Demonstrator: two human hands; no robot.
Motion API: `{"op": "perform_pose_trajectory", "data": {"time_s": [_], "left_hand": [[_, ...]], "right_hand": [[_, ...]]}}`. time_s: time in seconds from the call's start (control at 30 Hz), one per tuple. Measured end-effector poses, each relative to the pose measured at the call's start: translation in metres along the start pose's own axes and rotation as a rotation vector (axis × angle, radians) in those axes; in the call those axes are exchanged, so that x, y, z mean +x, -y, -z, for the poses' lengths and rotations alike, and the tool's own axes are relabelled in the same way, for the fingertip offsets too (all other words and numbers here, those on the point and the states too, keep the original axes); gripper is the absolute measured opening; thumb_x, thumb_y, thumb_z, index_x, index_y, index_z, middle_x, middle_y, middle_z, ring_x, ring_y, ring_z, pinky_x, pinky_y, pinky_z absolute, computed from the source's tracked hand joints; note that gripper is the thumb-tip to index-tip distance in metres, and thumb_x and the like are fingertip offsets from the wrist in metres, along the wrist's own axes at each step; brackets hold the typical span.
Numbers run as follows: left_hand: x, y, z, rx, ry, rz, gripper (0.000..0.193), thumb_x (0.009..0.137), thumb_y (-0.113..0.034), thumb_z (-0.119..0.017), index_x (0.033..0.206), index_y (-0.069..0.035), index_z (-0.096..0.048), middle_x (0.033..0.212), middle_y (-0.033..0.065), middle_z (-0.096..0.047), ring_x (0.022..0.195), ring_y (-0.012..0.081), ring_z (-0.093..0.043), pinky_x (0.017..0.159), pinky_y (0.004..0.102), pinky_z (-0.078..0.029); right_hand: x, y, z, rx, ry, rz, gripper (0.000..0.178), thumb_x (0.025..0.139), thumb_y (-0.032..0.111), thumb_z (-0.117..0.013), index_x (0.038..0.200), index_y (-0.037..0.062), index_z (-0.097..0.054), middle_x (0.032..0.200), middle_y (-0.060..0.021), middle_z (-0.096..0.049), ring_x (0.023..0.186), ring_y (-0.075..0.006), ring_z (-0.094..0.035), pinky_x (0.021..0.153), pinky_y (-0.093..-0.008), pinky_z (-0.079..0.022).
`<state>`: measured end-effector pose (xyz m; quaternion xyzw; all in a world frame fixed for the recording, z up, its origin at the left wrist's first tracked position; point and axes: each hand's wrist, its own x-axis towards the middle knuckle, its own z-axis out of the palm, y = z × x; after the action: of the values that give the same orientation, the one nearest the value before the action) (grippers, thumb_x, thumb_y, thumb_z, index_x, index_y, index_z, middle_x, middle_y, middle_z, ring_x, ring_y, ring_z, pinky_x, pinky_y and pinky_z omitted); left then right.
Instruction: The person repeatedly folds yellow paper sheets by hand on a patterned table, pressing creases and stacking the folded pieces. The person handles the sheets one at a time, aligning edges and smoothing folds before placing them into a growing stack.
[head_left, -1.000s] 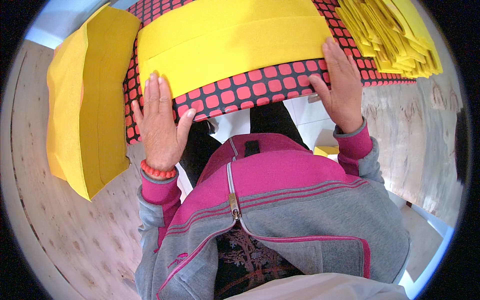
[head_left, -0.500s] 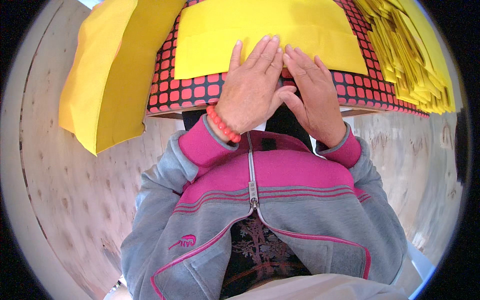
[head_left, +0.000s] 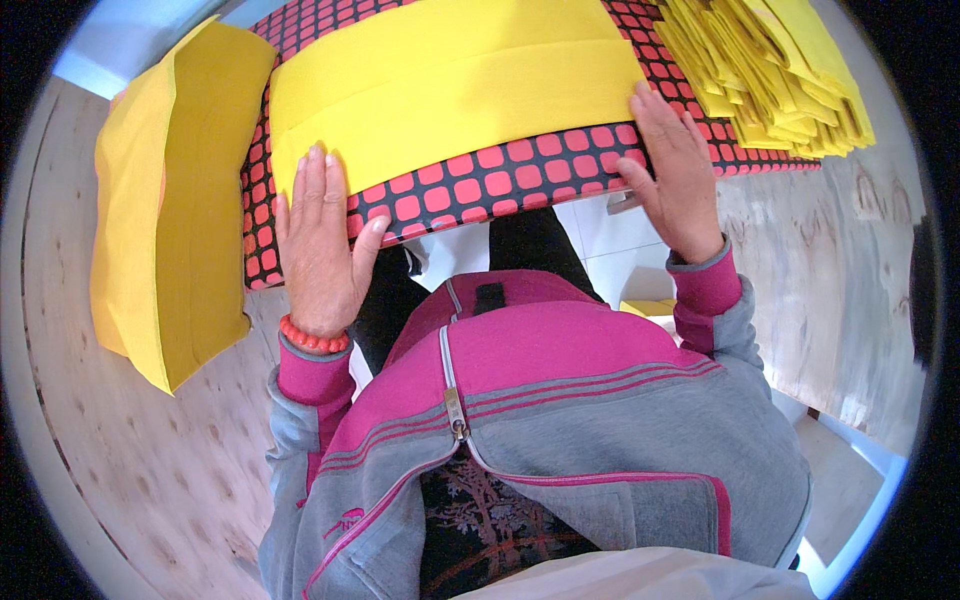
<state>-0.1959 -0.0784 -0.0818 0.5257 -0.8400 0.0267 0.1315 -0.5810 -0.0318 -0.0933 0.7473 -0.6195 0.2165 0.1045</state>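
A yellow fabric sheet [head_left: 460, 90] lies flat in front of me, with a folded strip along its near edge. My left hand [head_left: 325, 240] rests on its near left corner, fingers stretched out and pointing away from me. At the near right corner, my right hand [head_left: 675, 165] lies with fingers extended, the fingertips at the fabric's edge and the thumb apart. Neither hand grips anything. Under the sheet is a table covered in a red and black checked cloth [head_left: 480, 185].
To the left, a larger stack of yellow fabric [head_left: 170, 210] hangs over the table's side. Several folded yellow fabric pieces [head_left: 770, 80] are heaped at the right end. Pale wooden boards [head_left: 130, 430] flank the table.
My hands have moved apart from the middle of the sheet's near edge, left hand to the left corner, right hand to the right corner. The view has shifted and tilted.
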Motion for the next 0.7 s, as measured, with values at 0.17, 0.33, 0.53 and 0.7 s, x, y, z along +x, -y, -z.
{"op": "perform_pose_trajectory", "data": {"time_s": [0.17, 0.33, 0.53, 0.7], "left_hand": [[0.000, 0.003, 0.006, 0.128, 0.009, -0.030, 0.070, 0.099, -0.042, -0.058, 0.153, -0.001, -0.039, 0.161, 0.0192, -0.034, 0.151, 0.0330, -0.031, 0.121, 0.0569, -0.017], [0.032, -0.042, 0.007, 0.046, -0.134, -0.222, 0.062, 0.097, -0.032, -0.060, 0.149, -0.003, -0.044, 0.159, 0.0204, -0.037, 0.149, 0.0342, -0.034, 0.120, 0.0608, -0.016], [0.049, -0.065, 0.005, -0.206, 0.057, -0.315, 0.058, 0.097, -0.022, -0.058, 0.150, -0.003, -0.044, 0.158, 0.0189, -0.039, 0.148, 0.0339, -0.036, 0.122, 0.0549, -0.020], [0.034, -0.028, 0.013, -0.122, -0.008, -0.246, 0.053, 0.095, -0.024, -0.063, 0.142, -0.001, -0.053, 0.149, 0.0186, -0.051, 0.139, 0.0329, -0.048, 0.116, 0.0493, -0.034]], "right_hand": [[-0.005, -0.012, -0.001, -0.026, -0.101, -0.074, 0.066, 0.091, 0.040, -0.069, 0.142, 0.0021, -0.053, 0.150, -0.0168, -0.052, 0.141, -0.0302, -0.047, 0.118, -0.0506, -0.029], [0.020, 0.061, -0.014, 0.167, -0.179, 0.088, 0.064, 0.080, 0.037, -0.075, 0.132, 0.0035, -0.059, 0.138, -0.0182, -0.060, 0.132, -0.0350, -0.054, 0.112, -0.0550, -0.036], [0.031, 0.085, -0.022, 0.295, 0.001, 0.204, 0.061, 0.091, 0.041, -0.067, 0.133, -0.0012, -0.057, 0.143, -0.0179, -0.056, 0.138, -0.0309, -0.049, 0.115, -0.0515, -0.033], [0.007, 0.030, -0.005, 0.132, -0.034, 0.047, 0.058, 0.091, 0.039, -0.066, 0.132, -0.0012, -0.057, 0.144, -0.0187, -0.055, 0.137, -0.0313, -0.050, 0.116, -0.0513, -0.031]]}}
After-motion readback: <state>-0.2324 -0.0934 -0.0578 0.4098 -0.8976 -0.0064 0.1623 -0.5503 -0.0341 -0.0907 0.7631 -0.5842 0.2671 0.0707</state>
